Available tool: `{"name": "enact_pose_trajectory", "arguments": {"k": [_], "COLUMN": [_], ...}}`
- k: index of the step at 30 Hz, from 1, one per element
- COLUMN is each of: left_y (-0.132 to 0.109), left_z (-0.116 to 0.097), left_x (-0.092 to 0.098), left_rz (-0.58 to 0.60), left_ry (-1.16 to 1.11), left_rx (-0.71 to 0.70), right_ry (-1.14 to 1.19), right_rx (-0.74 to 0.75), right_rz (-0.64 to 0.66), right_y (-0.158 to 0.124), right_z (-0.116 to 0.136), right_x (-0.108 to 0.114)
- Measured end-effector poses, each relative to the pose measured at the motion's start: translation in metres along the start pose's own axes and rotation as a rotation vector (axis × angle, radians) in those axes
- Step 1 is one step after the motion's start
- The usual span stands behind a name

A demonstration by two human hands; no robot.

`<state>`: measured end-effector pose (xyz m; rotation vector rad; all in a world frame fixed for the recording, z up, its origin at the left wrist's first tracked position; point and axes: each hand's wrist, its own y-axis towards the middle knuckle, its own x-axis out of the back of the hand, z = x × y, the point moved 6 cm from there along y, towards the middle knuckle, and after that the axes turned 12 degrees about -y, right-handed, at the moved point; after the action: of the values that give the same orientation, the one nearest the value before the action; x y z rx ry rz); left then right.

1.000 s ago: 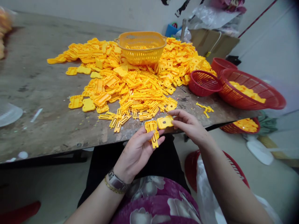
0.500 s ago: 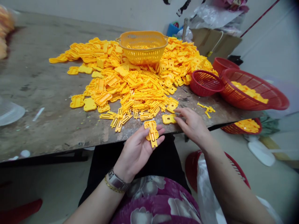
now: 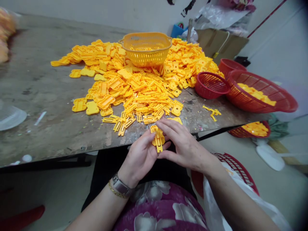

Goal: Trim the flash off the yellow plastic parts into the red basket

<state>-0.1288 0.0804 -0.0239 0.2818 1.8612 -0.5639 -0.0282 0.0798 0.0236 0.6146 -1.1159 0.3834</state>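
Near the table's front edge, my left hand (image 3: 141, 154) holds a small yellow plastic plate (image 3: 153, 129) with a narrow slotted strip (image 3: 159, 141) lying lengthwise over it, one end sticking out toward me. The left thumb rests on the plate's left side. Over its right side comes my right hand (image 3: 184, 144), fingers and thumb apart, fingertips by the upper edge and thumb close to the strip's lower end. Whether they press on it is hard to see. Behind the right hand a loose yellow plate (image 3: 176, 120) lies partly hidden on the table.
A large heap of yellow plastic parts (image 3: 144, 93) covers the table's middle, with a yellow basket (image 3: 146, 57) on it. At right stand a small red basket (image 3: 211, 86) and a wide red basket (image 3: 262, 91) with yellow pieces. Below hangs a white plastic bag (image 3: 216, 199).
My right hand has left the loose plate on the table and moved left to the plate and strip in my left hand. The left hand has barely moved.
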Motion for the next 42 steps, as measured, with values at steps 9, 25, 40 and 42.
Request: {"name": "enact_pose_trajectory", "arguments": {"k": [9, 25, 40, 42], "left_y": [0.0021, -0.0019, -0.0016, -0.0023], "left_z": [0.0000, 0.0007, -0.0017, -0.0018], "left_x": [0.0011, 0.0039, 0.0067, 0.0070], "left_rz": [0.003, 0.003, -0.016, -0.013], "left_ry": [0.011, 0.144, 0.202, 0.210], "left_rx": [0.008, 0.032, 0.036, 0.041], "right_ry": [0.045, 0.080, 0.128, 0.140], "right_rx": [-0.014, -0.027, -0.047, -0.051], "right_rz": [-0.005, -0.053, -0.059, -0.056], "right_y": [0.0013, 0.0002, -0.0014, -0.0019], "right_z": [-0.0042, -0.0052, -0.0081, -0.0085], "right_x": [-0.0015, -0.0036, -0.0094, -0.0101]}}
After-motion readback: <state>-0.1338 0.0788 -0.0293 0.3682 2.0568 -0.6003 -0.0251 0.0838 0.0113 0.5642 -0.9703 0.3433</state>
